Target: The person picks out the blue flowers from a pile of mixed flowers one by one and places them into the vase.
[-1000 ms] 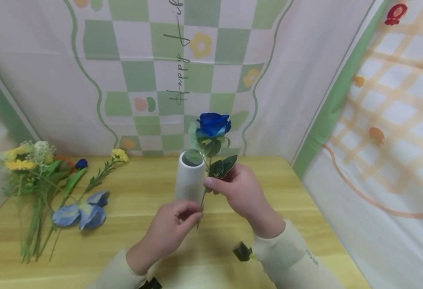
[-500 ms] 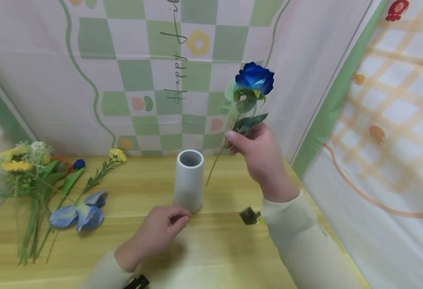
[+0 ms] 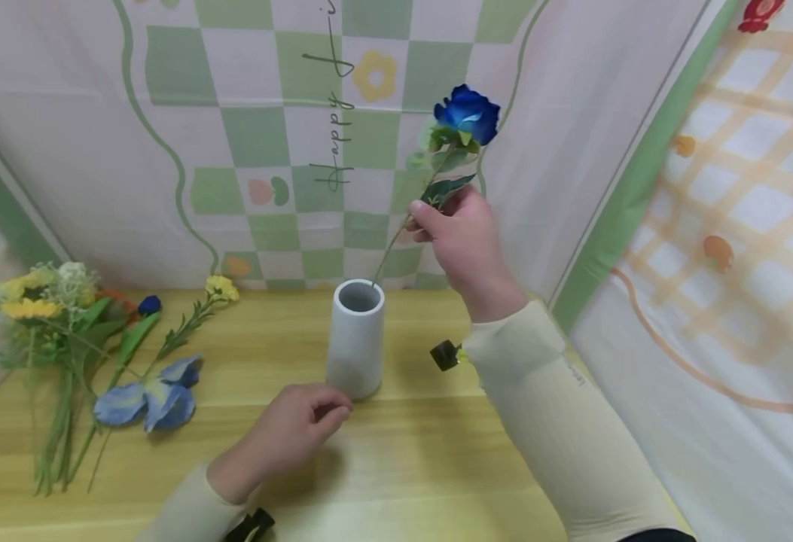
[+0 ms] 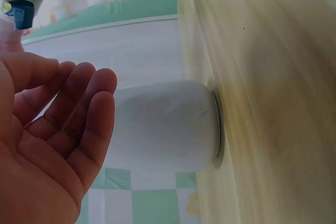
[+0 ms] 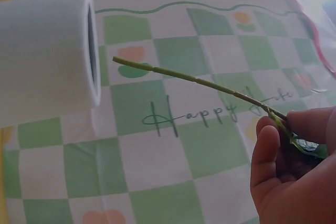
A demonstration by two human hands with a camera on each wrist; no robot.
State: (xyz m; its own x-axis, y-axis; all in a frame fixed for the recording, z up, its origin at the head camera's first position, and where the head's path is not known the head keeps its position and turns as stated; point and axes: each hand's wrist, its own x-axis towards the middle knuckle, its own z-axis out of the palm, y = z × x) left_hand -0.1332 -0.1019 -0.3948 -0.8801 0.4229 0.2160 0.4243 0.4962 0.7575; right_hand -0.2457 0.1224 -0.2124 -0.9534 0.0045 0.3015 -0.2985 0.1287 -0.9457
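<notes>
My right hand (image 3: 460,237) pinches the stem of a blue rose (image 3: 467,117) between thumb and fingers, just below its dark leaves. Bloom up, the rose leans to the right, and its stem end overlaps the rim of a white vase (image 3: 355,350) in the head view. From the right wrist, the bare stem (image 5: 194,80) points at the vase mouth with its tip a little short of it. Low beside the vase base, my left hand (image 3: 294,421) has loosely curled fingers; the left wrist view shows its palm (image 4: 47,156) holding nothing.
At the left of the wooden table (image 3: 423,467) lie several artificial flowers: a yellow and white bunch (image 3: 44,301), a pale blue flower (image 3: 155,399), a small yellow spray (image 3: 220,287) and a dark blue bud (image 3: 150,305). A checkered cloth (image 3: 254,135) hangs behind the vase.
The right hand lifted the rose up and right from beside the vase, then brought it left so the stem end is at the rim. The left hand let go of the stem and drew back slightly.
</notes>
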